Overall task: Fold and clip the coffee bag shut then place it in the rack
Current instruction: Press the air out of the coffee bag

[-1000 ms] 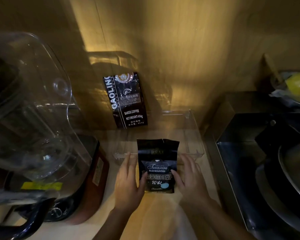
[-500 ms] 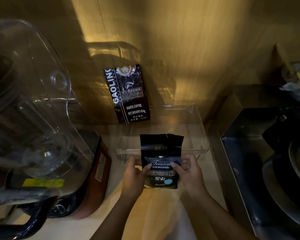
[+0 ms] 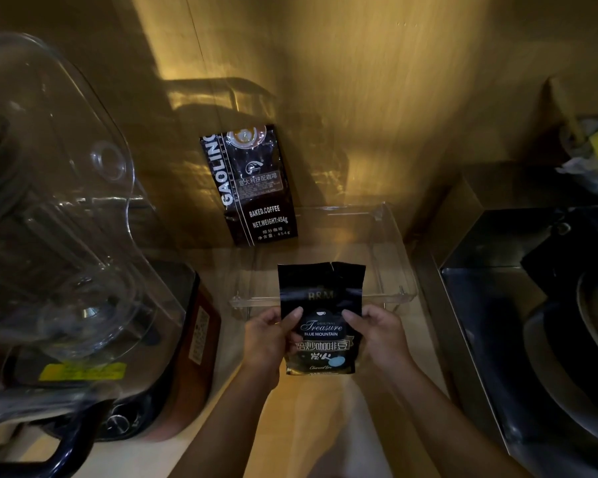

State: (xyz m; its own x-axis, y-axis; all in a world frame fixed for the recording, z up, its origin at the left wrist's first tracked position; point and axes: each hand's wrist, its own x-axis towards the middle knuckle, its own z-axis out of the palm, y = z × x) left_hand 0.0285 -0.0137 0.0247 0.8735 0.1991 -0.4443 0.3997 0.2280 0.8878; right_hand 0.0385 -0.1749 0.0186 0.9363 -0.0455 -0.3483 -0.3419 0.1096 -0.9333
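Observation:
A small black coffee bag [image 3: 321, 305] labelled "Treasure Blue Mountain" stands upright over the pale counter, held from both sides. My left hand [image 3: 266, 339] grips its left edge, thumb on the front. My right hand [image 3: 380, 336] grips its right edge the same way. The bag's top is flat and unfolded, with a small notch in the upper edge. Just behind it lies a clear plastic rack [image 3: 394, 294], a shallow tray against the wall. No clip is visible.
A larger black "Gaolino" coffee bag [image 3: 252, 188] leans on the wooden wall behind the rack. A big blender with a clear jug [image 3: 59, 236] fills the left. A steel sink [image 3: 532, 305] with dark pans lies on the right.
Both hands went from resting flat beside the bag to gripping its sides, and the bag has been lifted slightly and held upright in front of the rack.

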